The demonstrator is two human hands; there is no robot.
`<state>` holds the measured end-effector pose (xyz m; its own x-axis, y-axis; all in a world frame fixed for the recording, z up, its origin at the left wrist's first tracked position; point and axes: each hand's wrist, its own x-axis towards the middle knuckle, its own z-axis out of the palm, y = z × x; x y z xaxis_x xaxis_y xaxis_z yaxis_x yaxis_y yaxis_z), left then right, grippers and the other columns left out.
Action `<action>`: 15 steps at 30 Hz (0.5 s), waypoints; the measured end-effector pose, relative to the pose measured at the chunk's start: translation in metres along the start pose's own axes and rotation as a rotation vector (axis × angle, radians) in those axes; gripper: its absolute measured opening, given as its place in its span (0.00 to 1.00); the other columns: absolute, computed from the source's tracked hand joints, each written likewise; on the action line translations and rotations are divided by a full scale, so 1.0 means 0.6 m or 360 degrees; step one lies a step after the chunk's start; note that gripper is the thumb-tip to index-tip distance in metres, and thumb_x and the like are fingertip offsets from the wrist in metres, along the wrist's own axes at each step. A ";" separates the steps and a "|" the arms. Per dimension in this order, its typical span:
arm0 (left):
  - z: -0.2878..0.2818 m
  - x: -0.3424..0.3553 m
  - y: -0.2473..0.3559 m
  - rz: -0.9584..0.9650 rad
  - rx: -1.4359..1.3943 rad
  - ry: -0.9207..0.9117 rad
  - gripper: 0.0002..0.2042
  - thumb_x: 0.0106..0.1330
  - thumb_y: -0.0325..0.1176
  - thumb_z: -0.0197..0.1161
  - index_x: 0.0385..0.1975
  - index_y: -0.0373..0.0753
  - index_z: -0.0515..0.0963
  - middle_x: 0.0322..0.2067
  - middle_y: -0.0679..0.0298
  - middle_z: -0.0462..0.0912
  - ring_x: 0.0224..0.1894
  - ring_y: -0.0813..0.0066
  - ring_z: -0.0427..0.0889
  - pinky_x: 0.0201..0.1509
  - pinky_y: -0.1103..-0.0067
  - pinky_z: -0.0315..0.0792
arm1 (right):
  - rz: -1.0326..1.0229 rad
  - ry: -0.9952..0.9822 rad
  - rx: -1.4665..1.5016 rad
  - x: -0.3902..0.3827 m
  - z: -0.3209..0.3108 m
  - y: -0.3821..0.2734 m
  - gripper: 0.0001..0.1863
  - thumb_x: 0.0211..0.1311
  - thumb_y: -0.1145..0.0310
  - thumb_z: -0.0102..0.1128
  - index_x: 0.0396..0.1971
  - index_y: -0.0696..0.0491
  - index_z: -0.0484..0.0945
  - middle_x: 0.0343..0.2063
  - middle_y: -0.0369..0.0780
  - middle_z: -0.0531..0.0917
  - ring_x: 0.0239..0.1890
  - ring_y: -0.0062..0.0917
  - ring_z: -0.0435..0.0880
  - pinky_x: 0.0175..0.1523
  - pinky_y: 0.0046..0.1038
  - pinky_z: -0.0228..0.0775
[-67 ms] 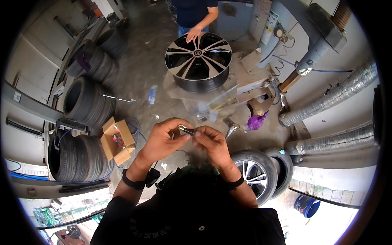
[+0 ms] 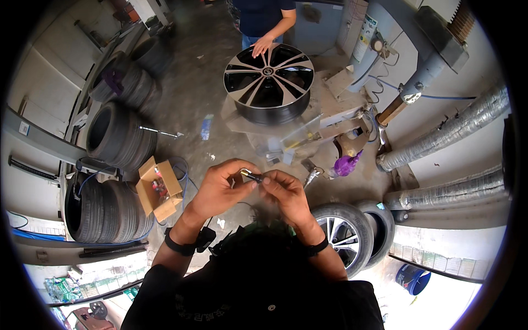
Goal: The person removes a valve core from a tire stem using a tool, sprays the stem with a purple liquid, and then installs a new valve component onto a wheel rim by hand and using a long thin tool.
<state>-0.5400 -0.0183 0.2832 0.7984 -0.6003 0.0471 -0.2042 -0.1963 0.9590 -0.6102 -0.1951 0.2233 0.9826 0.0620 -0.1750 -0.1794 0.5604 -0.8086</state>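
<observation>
A small valve stem (image 2: 251, 175), black with a brass-coloured end, is held between my two hands in front of my chest. My left hand (image 2: 220, 185) pinches its brass end between thumb and curled forefinger. On the black end, the thumb and fingertips of my right hand (image 2: 287, 193) are closed. Beyond my hands, a bare black-and-silver alloy wheel rim (image 2: 268, 71) lies face up on a stand, with no tyre on it. A co-worker's hand (image 2: 263, 45) rests on the rim's far edge.
Used tyres (image 2: 118, 137) stand along the left side. An open cardboard box (image 2: 159, 190) holds small red items near my left forearm. To the right are a purple cloth (image 2: 347, 164), a wheel with its tyre (image 2: 341, 236) and a blue bucket (image 2: 412, 278). A metal wrench (image 2: 159, 132) sits by the tyres.
</observation>
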 end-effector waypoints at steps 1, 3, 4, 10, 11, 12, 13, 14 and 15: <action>-0.001 -0.003 0.001 -0.0038 -0.0014 0.0017 0.11 0.61 0.21 0.67 0.43 0.37 0.81 0.32 0.72 0.80 0.23 0.93 0.68 0.25 0.89 0.62 | 0.0015 -0.0018 0.0011 0.002 0.001 0.001 0.10 0.71 0.63 0.59 0.38 0.55 0.79 0.25 0.32 0.81 0.25 0.11 0.72 0.31 0.16 0.63; -0.005 -0.008 0.003 -0.0054 0.0034 0.0050 0.11 0.61 0.22 0.68 0.43 0.37 0.81 0.32 0.72 0.80 0.23 0.93 0.67 0.25 0.89 0.61 | 0.0033 -0.0075 0.0023 0.007 0.003 0.005 0.10 0.72 0.62 0.58 0.37 0.54 0.79 0.25 0.32 0.81 0.25 0.11 0.72 0.31 0.16 0.62; -0.004 -0.010 0.001 -0.0060 0.0051 0.0065 0.11 0.61 0.22 0.68 0.43 0.37 0.81 0.32 0.73 0.80 0.23 0.93 0.67 0.25 0.88 0.61 | 0.0043 -0.0099 0.0023 0.009 0.002 0.008 0.11 0.72 0.62 0.58 0.37 0.54 0.79 0.25 0.32 0.81 0.25 0.11 0.72 0.31 0.16 0.62; -0.008 -0.020 0.002 -0.0155 -0.0011 0.0136 0.10 0.64 0.22 0.66 0.44 0.34 0.79 0.26 0.74 0.76 0.24 0.94 0.67 0.26 0.90 0.61 | 0.0236 -0.0123 0.0221 0.028 0.014 0.019 0.13 0.73 0.59 0.55 0.35 0.53 0.79 0.24 0.32 0.80 0.24 0.12 0.72 0.29 0.16 0.60; -0.013 -0.025 -0.010 -0.0172 -0.0021 0.0151 0.10 0.65 0.22 0.66 0.45 0.34 0.78 0.27 0.72 0.78 0.26 0.93 0.70 0.28 0.90 0.63 | 0.0260 -0.0174 0.0224 0.032 0.018 0.024 0.13 0.73 0.59 0.55 0.35 0.53 0.79 0.24 0.33 0.80 0.24 0.12 0.72 0.29 0.16 0.60; -0.021 -0.031 -0.027 -0.0190 -0.0031 0.0161 0.10 0.65 0.22 0.66 0.45 0.33 0.78 0.29 0.71 0.80 0.27 0.92 0.73 0.31 0.89 0.66 | 0.0282 -0.0222 0.0229 0.039 0.022 0.031 0.13 0.74 0.59 0.55 0.35 0.53 0.79 0.24 0.33 0.80 0.24 0.12 0.72 0.29 0.16 0.61; -0.030 -0.034 -0.036 -0.0184 -0.0040 0.0183 0.10 0.65 0.22 0.66 0.45 0.33 0.78 0.30 0.70 0.81 0.29 0.90 0.76 0.33 0.89 0.69 | 0.0290 -0.0282 0.0217 0.047 0.027 0.035 0.13 0.74 0.59 0.55 0.35 0.53 0.79 0.24 0.33 0.80 0.24 0.13 0.72 0.29 0.16 0.61; -0.040 -0.036 -0.034 -0.0220 -0.0040 0.0155 0.10 0.66 0.22 0.65 0.46 0.32 0.77 0.34 0.67 0.84 0.34 0.86 0.81 0.39 0.87 0.74 | 0.0295 -0.0274 0.0218 0.051 0.031 0.045 0.13 0.73 0.58 0.56 0.36 0.53 0.79 0.25 0.33 0.80 0.24 0.13 0.72 0.30 0.16 0.61; -0.044 -0.035 -0.038 -0.0213 -0.0066 0.0163 0.10 0.66 0.22 0.65 0.46 0.32 0.77 0.34 0.67 0.84 0.35 0.86 0.81 0.39 0.87 0.73 | 0.0284 -0.0259 0.0206 0.053 0.036 0.047 0.13 0.73 0.58 0.56 0.36 0.53 0.80 0.26 0.32 0.80 0.25 0.13 0.72 0.30 0.16 0.61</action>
<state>-0.5372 0.0194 0.2677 0.8707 -0.4886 -0.0555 -0.0705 -0.2358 0.9693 -0.5831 -0.1597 0.2072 0.9326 0.2954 -0.2074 -0.3532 0.6291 -0.6925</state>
